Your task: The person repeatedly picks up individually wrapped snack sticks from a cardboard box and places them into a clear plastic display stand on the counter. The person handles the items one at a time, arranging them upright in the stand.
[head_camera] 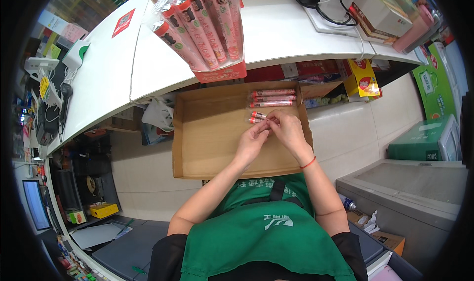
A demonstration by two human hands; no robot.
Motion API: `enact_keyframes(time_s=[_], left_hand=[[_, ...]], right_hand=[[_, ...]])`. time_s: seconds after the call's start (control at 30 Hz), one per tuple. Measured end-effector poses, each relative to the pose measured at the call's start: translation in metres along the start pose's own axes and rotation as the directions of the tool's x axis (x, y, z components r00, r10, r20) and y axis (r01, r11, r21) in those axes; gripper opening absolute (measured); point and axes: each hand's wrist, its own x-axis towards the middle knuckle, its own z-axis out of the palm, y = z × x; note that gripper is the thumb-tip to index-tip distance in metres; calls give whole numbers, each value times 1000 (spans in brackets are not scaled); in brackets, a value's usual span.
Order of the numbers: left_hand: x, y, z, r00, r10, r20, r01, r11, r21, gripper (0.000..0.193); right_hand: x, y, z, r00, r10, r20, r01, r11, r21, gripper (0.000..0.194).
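Note:
A shallow cardboard tray (178, 140) lies in front of me, its near edge by my green apron. Several pink-wrapped sticks with red ends (273, 98) lie side by side at its upper right. Just below them, two more wrapped sticks (258, 117) reach under my fingers. My right hand (287, 127) has its bent fingers over these two. Touching it from the left is my left hand (253, 141), thumb and fingertips together. Whether either hand grips a stick is hidden by the fingers. Upright on the counter, a red box (222, 73) holds several similar, longer-looking sticks.
A white counter (159, 70) curves around the far side and left. Beneath it are a white plastic bag (157, 114) and a yellow box (362, 79). A green box (416, 142) and a grey cabinet (403, 192) stand at the right.

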Motion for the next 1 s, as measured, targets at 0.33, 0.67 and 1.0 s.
enact_keyframes(time_s=[0.33, 0.67, 1.0], left_hand=[[1, -13, -3, 986, -166, -7, 164, 980, -112, 55], [9, -22, -11, 964, -264, -24, 249, 932, -265, 55], [9, -25, -16, 949, -315, 14, 293, 866, -405, 51]], right_hand=[[-11, 15, 14, 1000, -20, 6, 21, 966, -258, 16], [-15, 18, 21, 999, 2, 50, 14, 951, -310, 18], [-16, 24, 25, 994, 59, 88, -40, 977, -208, 12]])
